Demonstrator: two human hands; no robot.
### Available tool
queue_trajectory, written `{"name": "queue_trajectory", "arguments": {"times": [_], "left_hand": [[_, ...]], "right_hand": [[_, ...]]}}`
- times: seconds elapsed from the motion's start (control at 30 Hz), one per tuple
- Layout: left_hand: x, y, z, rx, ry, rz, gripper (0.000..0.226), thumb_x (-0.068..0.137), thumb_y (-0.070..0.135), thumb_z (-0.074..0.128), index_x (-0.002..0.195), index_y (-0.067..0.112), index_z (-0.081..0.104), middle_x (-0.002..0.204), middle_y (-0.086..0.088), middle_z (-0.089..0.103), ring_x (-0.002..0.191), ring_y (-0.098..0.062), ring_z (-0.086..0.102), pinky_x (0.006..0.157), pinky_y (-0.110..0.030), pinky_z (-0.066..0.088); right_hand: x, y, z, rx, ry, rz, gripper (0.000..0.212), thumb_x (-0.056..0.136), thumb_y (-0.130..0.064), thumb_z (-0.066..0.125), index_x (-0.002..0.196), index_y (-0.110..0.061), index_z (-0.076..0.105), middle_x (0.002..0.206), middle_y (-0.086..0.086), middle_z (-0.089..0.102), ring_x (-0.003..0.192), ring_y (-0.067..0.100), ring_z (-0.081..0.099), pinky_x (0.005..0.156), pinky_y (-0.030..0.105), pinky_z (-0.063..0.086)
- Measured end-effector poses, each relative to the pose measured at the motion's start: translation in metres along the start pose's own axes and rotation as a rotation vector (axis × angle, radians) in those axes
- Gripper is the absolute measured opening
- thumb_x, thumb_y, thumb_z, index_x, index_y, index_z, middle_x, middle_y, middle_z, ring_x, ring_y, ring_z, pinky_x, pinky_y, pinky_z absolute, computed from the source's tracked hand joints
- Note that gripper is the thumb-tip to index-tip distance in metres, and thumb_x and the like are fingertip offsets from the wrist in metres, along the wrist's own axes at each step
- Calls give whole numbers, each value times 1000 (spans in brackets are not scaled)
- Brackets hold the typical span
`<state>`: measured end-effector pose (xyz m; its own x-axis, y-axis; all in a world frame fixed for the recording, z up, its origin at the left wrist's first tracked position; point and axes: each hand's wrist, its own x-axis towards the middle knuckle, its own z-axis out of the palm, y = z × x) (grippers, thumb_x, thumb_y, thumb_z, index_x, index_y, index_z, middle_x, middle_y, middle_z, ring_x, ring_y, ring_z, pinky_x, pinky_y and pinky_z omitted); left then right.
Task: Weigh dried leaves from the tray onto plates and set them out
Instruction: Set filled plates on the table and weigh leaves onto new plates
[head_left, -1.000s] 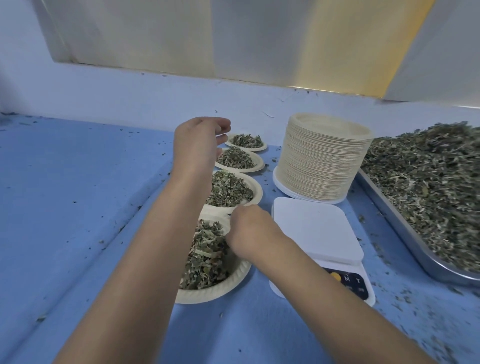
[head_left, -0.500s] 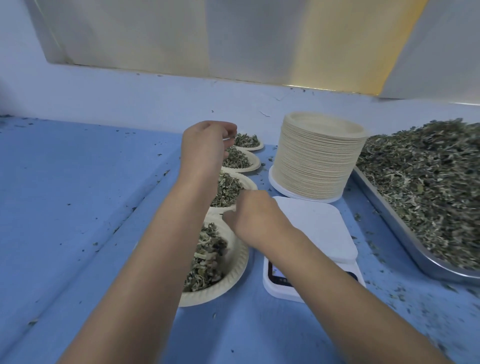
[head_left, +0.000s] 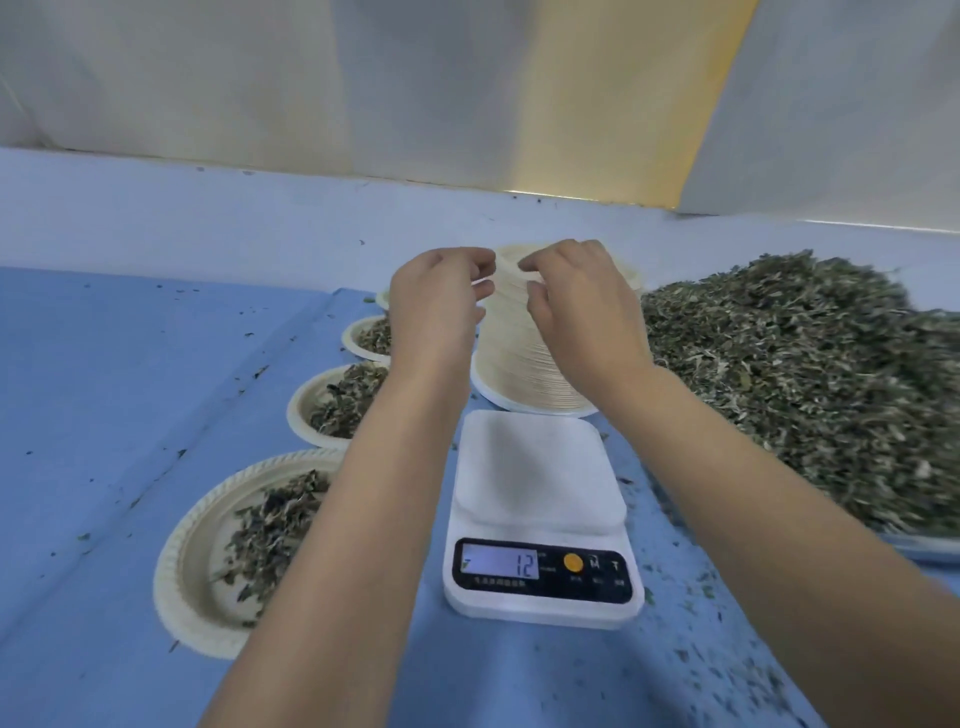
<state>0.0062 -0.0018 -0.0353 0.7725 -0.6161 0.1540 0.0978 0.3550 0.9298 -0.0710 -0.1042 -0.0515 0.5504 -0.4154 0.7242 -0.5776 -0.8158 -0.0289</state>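
A tall stack of pale paper plates (head_left: 519, 374) stands behind the white scale (head_left: 540, 467), whose platform is bare and whose display reads 12. My left hand (head_left: 436, 306) and my right hand (head_left: 576, 312) meet at the top of the stack, fingers curled and pinching the rim of the top plate (head_left: 506, 265). Dried leaves (head_left: 805, 374) are heaped on a metal tray (head_left: 924, 545) at the right. Several filled plates line up on the left, the nearest one (head_left: 202, 561) beside my left forearm.
The blue table cover (head_left: 130, 389) stretches to the left, with leaf crumbs scattered on it, thickest at the front right. A pale blue wall ledge (head_left: 208, 218) runs along the back. More filled plates (head_left: 306, 410) recede toward the wall.
My right hand left the nearest filled plate and rose to the stack. My left hand shifted right to the stack top too. The view now shows the scale display.
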Motion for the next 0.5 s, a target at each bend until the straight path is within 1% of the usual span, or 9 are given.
{"name": "queue_trajectory", "arguments": {"times": [0.07, 0.1, 0.13, 0.2, 0.3, 0.4, 0.5], "left_hand": [[-1, -1, 1, -41, 18, -22, 22, 88, 6, 49, 77, 15, 65, 83, 1, 67, 72, -9, 64, 61, -17, 46], [-1, -2, 1, -59, 22, -32, 21, 88, 6, 49, 78, 15, 65, 81, 2, 67, 71, -8, 64, 61, -17, 47], [-2, -3, 0, -71, 25, -40, 21, 89, 6, 49, 78, 15, 64, 79, 3, 67, 70, -7, 64, 61, -16, 47], [-2, -6, -2, -82, 34, -54, 22, 89, 6, 48, 78, 16, 64, 77, 5, 68, 70, -6, 65, 59, -14, 48], [0, -9, -5, -91, 52, -82, 23, 89, 6, 48, 78, 16, 65, 75, 6, 69, 67, -4, 66, 57, -14, 48], [1, -9, -5, -113, 47, -109, 22, 89, 6, 49, 77, 14, 65, 77, 3, 68, 62, -4, 64, 57, -14, 48], [1, -9, -4, -125, 44, -120, 21, 90, 5, 49, 77, 13, 64, 79, 1, 68, 61, -5, 64, 58, -15, 47]], "right_hand": [[8, 12, -2, -35, -84, 32, 33, 101, -14, 38, 127, -10, 56, 125, 7, 58, 121, 25, 44, 90, 32, 36], [12, 15, -3, -36, -135, 52, 33, 102, -15, 36, 126, -8, 57, 124, 9, 60, 119, 27, 47, 93, 36, 39], [15, 17, -4, -26, -179, 70, 33, 103, -16, 35, 124, -6, 58, 122, 12, 61, 115, 29, 51, 93, 41, 42], [17, 19, -5, -11, -230, 82, 33, 103, -16, 35, 121, -3, 60, 119, 16, 63, 111, 32, 55, 92, 44, 44], [18, 19, -3, -32, -253, 69, 32, 103, -16, 36, 117, -2, 62, 115, 16, 64, 106, 32, 57, 91, 44, 45], [20, 20, 0, -52, -243, 65, 31, 101, -13, 38, 114, -3, 64, 112, 15, 65, 104, 32, 58, 90, 43, 46], [22, 22, 3, -78, -231, 49, 29, 100, -8, 40, 113, -5, 65, 110, 14, 65, 101, 31, 58, 87, 43, 46]]}}
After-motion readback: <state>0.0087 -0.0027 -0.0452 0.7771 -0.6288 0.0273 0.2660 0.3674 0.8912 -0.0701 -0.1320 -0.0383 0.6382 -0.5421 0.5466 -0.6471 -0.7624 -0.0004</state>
